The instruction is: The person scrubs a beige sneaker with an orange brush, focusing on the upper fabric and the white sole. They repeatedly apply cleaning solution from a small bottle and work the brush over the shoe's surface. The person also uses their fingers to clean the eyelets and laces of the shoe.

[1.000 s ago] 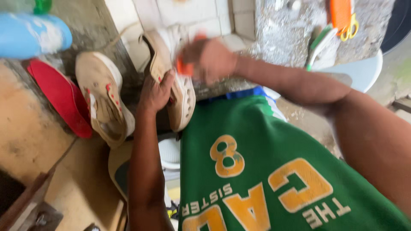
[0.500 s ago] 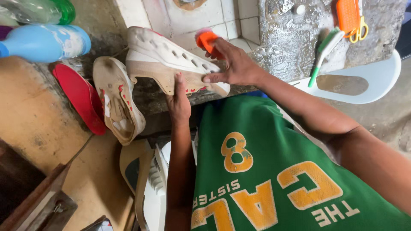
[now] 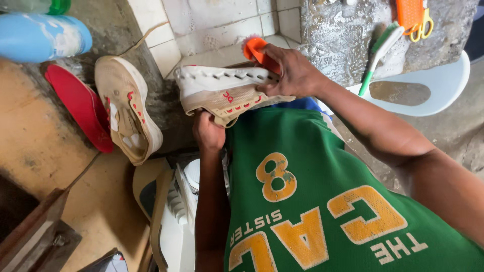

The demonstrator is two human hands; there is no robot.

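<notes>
Nearest, below the green jersey (image 3: 322, 201), more pale footwear (image 3: 171, 211) lies on the floor, partly hidden by the left forearm. Above it the left hand (image 3: 209, 133) comes up from under the beige sneaker (image 3: 224, 93) and supports it from below; the fingers are tucked behind the upper, so whether they clasp it or only prop it I cannot tell. The sneaker is held sideways with its white, notched sole turned up and away — its long axis runs left to right, one end pointing left and the other under the right hand. The right hand (image 3: 295, 75) sits at that right end, touching the sole's edge, its fingers pinched around an orange brush (image 3: 254, 50) whose head pokes out to the left, just above the sole. So the brush hand is at the shoe's right end, and the length of the sole stretches leftward from it.

To the left, on wet concrete, lies a second beige sneaker (image 3: 128, 113), just beside a red insole (image 3: 80, 108); a blue bottle (image 3: 43, 38) lies farther off. Beyond the held shoe is a tiled wall (image 3: 212, 25), then a soapy stone slab (image 3: 343, 35) with a green-handled brush (image 3: 378, 53) and orange scissors (image 3: 416, 17) — and a white basin (image 3: 428, 88) at far right.
</notes>
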